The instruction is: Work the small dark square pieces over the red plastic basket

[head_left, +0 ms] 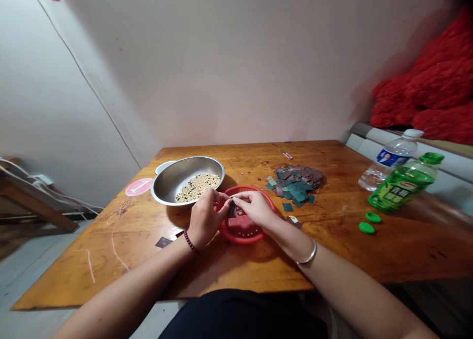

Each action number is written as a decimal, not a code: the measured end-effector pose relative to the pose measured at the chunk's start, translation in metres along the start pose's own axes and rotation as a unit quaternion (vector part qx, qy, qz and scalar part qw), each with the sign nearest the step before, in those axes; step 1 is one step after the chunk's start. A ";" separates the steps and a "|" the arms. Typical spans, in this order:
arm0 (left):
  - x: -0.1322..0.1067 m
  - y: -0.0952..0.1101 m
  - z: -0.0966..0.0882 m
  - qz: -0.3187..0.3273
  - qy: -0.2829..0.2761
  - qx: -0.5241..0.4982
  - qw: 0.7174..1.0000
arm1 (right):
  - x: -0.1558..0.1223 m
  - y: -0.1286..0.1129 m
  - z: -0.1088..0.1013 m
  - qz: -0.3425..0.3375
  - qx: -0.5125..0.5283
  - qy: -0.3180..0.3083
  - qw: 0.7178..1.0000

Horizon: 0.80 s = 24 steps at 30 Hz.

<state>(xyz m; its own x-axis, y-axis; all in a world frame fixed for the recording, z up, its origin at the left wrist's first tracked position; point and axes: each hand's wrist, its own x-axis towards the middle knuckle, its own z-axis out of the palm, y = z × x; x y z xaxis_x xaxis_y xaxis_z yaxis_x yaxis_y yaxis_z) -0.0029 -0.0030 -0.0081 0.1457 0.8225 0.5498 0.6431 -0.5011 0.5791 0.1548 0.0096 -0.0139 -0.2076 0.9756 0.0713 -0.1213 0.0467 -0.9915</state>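
Note:
Over a red plastic basket [247, 240], my left hand [204, 217] and my right hand [254, 208] meet fingertip to fingertip. Both are closed in a pinch on a small dark brown patch [232, 211], which hangs down between them. Whether it is cloth or leather I cannot tell. Some small pale beads or beans lie in the basket below. Just left of it, a steel bowl [158, 197] leans toward me, holding many pale and black grains that look like beans [199, 187]. A pile of loose green and brown patches [300, 182] lies to the right of the bowl.
On the wooden table [332, 250] stand a clear water bottle [391, 156] and a green drink bottle [404, 186], with green caps [366, 227] nearby. Pink thread [114, 235] and a round pink piece [139, 186] lie at the left. Red material [432, 87] is heaped at the right.

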 end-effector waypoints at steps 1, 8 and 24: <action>0.000 0.000 0.000 -0.002 0.003 -0.003 1.000 | 0.000 -0.001 -0.001 0.001 0.000 0.005 1.000; 0.000 0.000 0.001 0.010 0.002 -0.002 1.000 | 0.001 0.000 -0.001 -0.006 -0.003 0.006 1.000; 0.000 0.001 0.000 -0.009 -0.015 -0.014 1.000 | 0.000 -0.003 -0.002 -0.003 -0.005 0.019 1.000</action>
<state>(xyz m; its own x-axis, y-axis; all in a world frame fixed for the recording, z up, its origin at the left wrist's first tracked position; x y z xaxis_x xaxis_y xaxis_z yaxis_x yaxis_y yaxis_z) -0.0017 -0.0035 -0.0074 0.1580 0.8388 0.5210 0.6244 -0.4936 0.6054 0.1572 0.0102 -0.0115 -0.1705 0.9826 0.0743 -0.1127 0.0555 -0.9921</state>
